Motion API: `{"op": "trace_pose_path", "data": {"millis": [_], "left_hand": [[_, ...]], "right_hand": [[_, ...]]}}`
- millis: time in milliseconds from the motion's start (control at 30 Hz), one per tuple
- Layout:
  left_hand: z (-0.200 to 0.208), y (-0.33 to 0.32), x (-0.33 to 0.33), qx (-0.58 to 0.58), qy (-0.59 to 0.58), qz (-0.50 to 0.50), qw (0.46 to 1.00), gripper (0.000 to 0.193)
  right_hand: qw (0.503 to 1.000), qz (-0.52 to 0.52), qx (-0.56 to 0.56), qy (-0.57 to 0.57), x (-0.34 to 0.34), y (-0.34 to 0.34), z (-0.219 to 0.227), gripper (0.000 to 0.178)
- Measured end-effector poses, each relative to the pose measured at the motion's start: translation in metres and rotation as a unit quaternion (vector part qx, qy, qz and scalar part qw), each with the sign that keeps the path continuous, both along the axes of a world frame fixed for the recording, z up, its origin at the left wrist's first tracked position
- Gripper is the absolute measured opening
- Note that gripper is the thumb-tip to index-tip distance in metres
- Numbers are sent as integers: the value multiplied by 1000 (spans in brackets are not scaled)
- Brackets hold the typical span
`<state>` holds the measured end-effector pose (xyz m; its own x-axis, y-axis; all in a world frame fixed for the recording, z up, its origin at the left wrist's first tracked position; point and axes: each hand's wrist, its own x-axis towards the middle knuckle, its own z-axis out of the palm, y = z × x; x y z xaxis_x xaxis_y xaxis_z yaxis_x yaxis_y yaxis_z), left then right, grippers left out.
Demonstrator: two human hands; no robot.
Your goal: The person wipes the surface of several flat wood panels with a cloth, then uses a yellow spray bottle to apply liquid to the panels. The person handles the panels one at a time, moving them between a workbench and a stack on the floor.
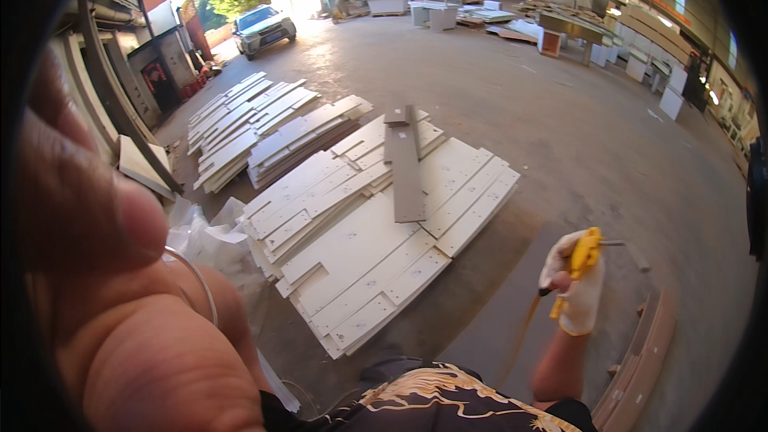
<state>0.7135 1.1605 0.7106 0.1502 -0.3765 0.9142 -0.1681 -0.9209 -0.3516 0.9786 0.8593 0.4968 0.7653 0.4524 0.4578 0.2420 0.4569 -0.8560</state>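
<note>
The person's right hand (pixel 578 284), in a soft white cloth glove with a yellow cuff, is wrapped around a chunky yellow hand tool (pixel 588 252). The fingers are clamped on it. A thin, straight grey metal rod (pixel 613 243) pokes out of the tool to the right, and a thin yellow cord (pixel 524 332) hangs below the hand. The tool is up above the floor, off the right corner of a big stack of flat cream boards (pixel 376 252).

The bare left hand (pixel 152 320) is very big and close to the camera at the left side. I cannot tell if its fingers hold anything.

The cream boards are smooth, with straight sides, tiny dark holes and square notches. Their edges make little steps. Flat grey-brown boards (pixel 406 180) lie across the stack's far edge and reach in toward its middle. Crinkly clear plastic (pixel 200 232) sits by its left corner.

A flat dark grey sheet (pixel 504 304) lies on the floor beside the stack's right edge. Long brown boards (pixel 640 368) lie further right, apart from the tool. A wide stretch of dull grey floor (pixel 608 136) runs from the stack's right corner to the things by the far wall, giving lots of room to move.
</note>
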Motion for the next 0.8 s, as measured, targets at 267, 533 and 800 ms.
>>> {"op": "trace_pose_path", "data": {"millis": [267,533,800], "left_hand": [[4,2,-38,6,-5,57,998,52],[11,4,-53,10,-6,93,996,50],[6,9,-54,14,9,116,993,48]], "right_hand": [[995,-50,-20,-83,17,-16,19,66],[998,40,-20,-36,-6,44,22,51],[970,163,-146,-104,-50,95,49,43]]}}
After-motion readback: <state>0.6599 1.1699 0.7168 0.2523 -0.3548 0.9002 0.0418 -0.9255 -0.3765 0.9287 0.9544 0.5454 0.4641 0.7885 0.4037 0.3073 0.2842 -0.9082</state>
